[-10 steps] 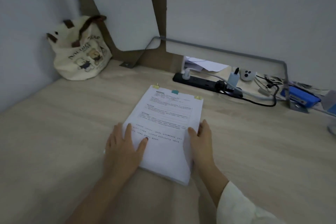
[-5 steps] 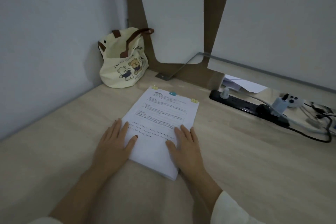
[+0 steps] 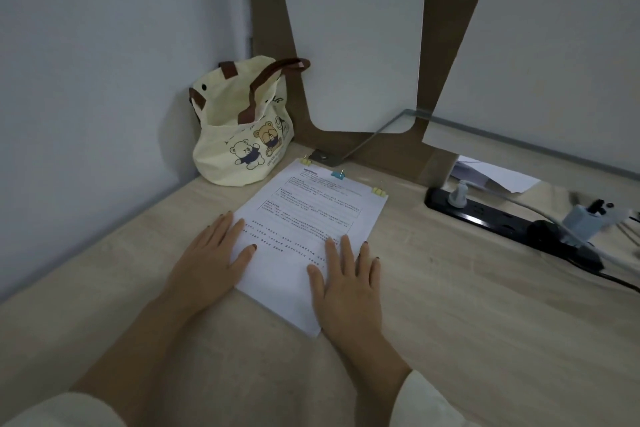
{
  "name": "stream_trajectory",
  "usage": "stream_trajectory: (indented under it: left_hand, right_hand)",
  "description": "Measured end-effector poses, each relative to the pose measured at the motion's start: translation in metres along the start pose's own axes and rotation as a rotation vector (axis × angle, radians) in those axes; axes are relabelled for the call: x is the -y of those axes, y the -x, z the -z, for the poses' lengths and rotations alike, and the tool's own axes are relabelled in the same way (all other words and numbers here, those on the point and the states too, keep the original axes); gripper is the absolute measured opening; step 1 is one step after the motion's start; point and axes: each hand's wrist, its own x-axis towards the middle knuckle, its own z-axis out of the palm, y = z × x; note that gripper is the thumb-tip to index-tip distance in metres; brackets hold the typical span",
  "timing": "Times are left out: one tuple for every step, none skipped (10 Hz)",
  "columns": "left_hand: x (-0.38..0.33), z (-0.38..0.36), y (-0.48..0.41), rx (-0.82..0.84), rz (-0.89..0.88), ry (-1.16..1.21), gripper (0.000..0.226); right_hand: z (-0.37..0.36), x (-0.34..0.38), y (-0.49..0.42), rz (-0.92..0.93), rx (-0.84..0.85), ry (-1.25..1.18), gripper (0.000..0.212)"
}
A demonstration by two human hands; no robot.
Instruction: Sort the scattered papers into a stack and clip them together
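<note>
A stack of white printed papers (image 3: 304,218) lies on the light wooden desk (image 3: 485,305), its far edge held by three small binder clips: a yellow clip (image 3: 305,160) at the left corner, a blue clip (image 3: 337,174) in the middle and a yellow clip (image 3: 380,191) at the right corner. My left hand (image 3: 207,258) lies flat on the stack's near left edge, fingers straight. My right hand (image 3: 348,282) lies flat on the near right part of the stack, fingers spread.
A cream tote bag (image 3: 242,135) with bear prints leans in the back left corner. A black power strip (image 3: 498,218) with plugs and cables runs along the back right. Loose white paper (image 3: 491,177) lies behind it under the divider panels.
My right hand has slid from the stack's right edge onto the top sheet. The view has swung left, so the stack and bag now sit more to the right in frame.
</note>
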Motion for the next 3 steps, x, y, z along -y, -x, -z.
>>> stream_trajectory:
  left_hand:
    - [-0.003,-0.003,0.004,-0.039,-0.011,-0.005,0.058]
    - [-0.005,-0.004,0.014,-0.255,-0.005,0.024,0.063]
    - [-0.019,-0.009,0.044,-0.309,-0.114,0.013,0.067]
  right_hand:
    - [0.004,0.000,0.001,0.001,0.017,-0.067,0.088]
    - [0.010,-0.010,0.007,-0.013,-0.031,-0.289,0.059]
    - [0.019,-0.023,0.033,-0.032,0.016,-0.593,0.051]
